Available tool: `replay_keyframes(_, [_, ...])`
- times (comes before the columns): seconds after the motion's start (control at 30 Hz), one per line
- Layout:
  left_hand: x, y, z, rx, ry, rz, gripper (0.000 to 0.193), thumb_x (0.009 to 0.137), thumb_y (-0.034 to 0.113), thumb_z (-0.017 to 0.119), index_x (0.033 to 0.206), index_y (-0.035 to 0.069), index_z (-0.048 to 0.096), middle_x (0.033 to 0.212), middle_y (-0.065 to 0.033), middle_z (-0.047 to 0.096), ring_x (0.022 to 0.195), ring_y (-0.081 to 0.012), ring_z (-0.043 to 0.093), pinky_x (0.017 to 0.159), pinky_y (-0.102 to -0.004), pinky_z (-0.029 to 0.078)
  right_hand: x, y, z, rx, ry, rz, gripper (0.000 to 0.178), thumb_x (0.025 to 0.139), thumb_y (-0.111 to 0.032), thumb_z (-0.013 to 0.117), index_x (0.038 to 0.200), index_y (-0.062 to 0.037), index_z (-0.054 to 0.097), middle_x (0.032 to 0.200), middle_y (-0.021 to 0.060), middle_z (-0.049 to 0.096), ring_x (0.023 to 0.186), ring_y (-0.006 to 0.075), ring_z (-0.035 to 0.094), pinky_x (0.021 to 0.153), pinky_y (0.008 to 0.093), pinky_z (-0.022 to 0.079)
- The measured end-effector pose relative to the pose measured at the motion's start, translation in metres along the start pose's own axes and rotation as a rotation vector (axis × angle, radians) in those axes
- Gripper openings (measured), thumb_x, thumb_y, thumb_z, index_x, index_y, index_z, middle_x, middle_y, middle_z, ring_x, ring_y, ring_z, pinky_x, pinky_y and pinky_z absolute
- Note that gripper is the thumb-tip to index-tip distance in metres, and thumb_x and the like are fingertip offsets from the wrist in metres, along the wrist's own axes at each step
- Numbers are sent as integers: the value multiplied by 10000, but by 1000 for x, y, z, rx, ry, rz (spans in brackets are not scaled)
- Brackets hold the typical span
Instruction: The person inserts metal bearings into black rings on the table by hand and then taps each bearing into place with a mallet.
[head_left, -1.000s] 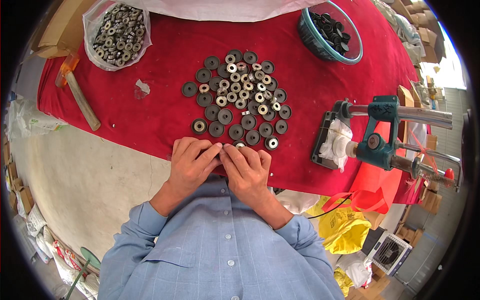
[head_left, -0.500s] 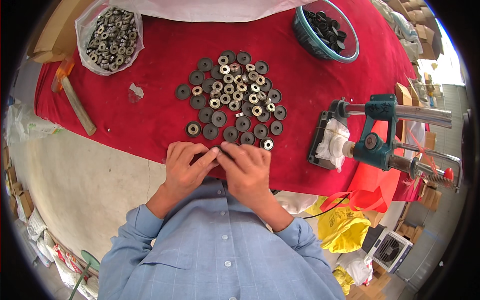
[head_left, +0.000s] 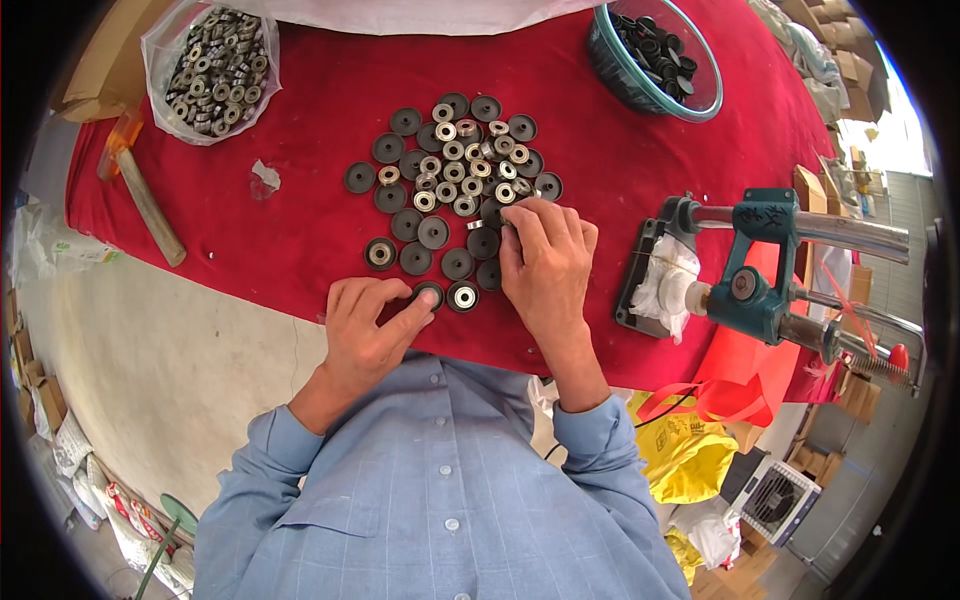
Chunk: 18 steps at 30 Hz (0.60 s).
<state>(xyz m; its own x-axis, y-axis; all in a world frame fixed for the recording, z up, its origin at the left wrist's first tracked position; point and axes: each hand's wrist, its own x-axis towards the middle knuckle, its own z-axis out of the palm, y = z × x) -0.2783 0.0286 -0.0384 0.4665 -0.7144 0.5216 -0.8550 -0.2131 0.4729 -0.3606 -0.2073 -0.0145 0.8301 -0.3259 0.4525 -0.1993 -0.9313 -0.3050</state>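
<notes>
My left hand (head_left: pixel 368 318) pinches a round black cap (head_left: pixel 428 294) between thumb and forefinger at the near edge of the red cloth. Whether a bearing sits in that cap is hard to make out. Just right of it lies another black cap with a shiny bearing (head_left: pixel 463 296) in it. My right hand (head_left: pixel 548 258) reaches into the right side of the spread, its thumb and fingertips closed together; what they hold is hidden. Loose steel bearings (head_left: pixel 453 172) lie in the middle, among several dark round caps (head_left: pixel 433 232). One more cap holding a bearing (head_left: pixel 380 253) sits left.
A clear bag of bearings (head_left: pixel 218 75) stands far left, with a wooden-handled hammer (head_left: pixel 150 205) nearer me. At the far right is a teal bowl (head_left: pixel 655 60) of black caps. A green hand press (head_left: pixel 765 255) occupies the table's right side.
My hands were together at the near edge; the right has moved away, right and forward, into the spread. The left stays near the edge with a cap. A cap with a bearing now shows beside it.
</notes>
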Motion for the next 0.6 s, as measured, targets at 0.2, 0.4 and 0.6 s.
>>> replay_keyframes(0.2, [-1,-2,0,13,-1,-8,482,815,170,907,1276,241,785,1045,9,662,916,-228,602,814,-403,451,-14,-9,-26,157,47,71,294,802,-23,819,1059,-112,708,1082,50,702,958,262,665,887,426,454])
replay_keyframes(0.4, [0,0,0,15,1,-19,470,810,175,910,1260,244,797,1042,21,660,913,-218,599,823,-394,445,-35,-26,-25,138,-32,40,299,799,-21,840,1068,-102,737,1059,29,718,931,238,664,891,402,446])
replay_keyframes(0.6, [0,0,2,4,5,-25,460,810,173,910,1251,247,803,1038,24,661,913,-213,600,824,-388,443,-45,-29,-21,80,-49,-19,284,839,-20,809,1113,-82,771,1115,24,715,942,225,657,897,409,436])
